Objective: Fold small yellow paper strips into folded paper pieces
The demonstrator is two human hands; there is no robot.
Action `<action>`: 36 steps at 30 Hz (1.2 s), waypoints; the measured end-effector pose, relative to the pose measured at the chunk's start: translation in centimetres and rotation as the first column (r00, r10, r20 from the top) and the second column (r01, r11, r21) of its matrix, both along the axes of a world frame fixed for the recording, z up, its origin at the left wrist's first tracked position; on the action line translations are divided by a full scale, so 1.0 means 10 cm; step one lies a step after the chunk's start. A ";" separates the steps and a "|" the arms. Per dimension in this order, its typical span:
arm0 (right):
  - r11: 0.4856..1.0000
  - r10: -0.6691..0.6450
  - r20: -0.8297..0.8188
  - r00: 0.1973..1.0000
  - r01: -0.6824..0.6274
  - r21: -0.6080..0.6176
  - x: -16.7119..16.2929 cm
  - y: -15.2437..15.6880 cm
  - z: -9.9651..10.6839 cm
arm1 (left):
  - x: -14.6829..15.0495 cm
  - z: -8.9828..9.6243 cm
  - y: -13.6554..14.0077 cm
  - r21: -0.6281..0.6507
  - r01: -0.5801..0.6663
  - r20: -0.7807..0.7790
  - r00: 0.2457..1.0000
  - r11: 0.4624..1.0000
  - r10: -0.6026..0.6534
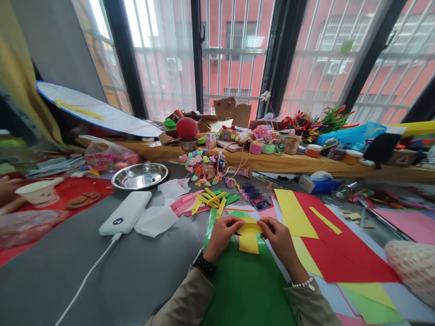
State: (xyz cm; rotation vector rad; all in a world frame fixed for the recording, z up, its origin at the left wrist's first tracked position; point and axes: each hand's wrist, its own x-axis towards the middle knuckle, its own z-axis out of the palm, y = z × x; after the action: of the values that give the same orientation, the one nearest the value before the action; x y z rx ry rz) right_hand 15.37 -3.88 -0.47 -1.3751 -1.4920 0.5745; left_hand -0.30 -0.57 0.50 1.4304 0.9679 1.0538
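Note:
Between my two hands is a small yellow piece of paper [250,227], pinched at each end and held above a green sheet [248,290]. My left hand [222,236], with a dark dotted watch strap at the wrist, grips its left end. At the right end, my right hand [279,240] has thumb and fingers closed on it. Just below lies another yellow paper part [249,244]; whether it joins the held piece I cannot tell. Folded yellow paper strips [211,199] are piled beyond my left hand.
Red paper [350,253] and a yellow sheet [295,213] lie to the right. Left are a white power bank [125,213] with a cable, white tissues [156,221] and a metal plate [139,176]. Crafts crowd the ledge behind. Part of another person's hand [9,188] shows far left.

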 end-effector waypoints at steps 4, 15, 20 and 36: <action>0.999 0.020 -0.042 0.999 -0.021 -0.024 0.00 0.01 -0.02 | 0.01 -0.01 0.00 0.023 0.023 -0.017 1.000 0.999 -0.022; 0.996 0.079 -0.061 0.995 -0.081 -0.022 -0.04 0.00 -0.04 | 0.00 -0.01 -0.02 0.159 0.044 -0.178 0.984 0.986 -0.016; 0.998 0.067 -0.009 0.998 -0.067 -0.011 -0.05 -0.02 -0.02 | 0.00 -0.02 -0.02 0.164 0.040 -0.177 0.984 0.986 -0.011; 0.993 0.117 -0.022 0.993 -0.118 -0.021 -0.08 -0.03 0.00 | 0.00 -0.04 -0.02 0.224 0.060 -0.238 0.971 0.973 -0.005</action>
State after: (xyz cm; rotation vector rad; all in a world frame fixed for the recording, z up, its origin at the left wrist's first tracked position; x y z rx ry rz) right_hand 14.60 -4.15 -0.49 -1.3004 -1.5616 0.6793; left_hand -0.30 -0.80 0.12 1.7885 1.0104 1.0117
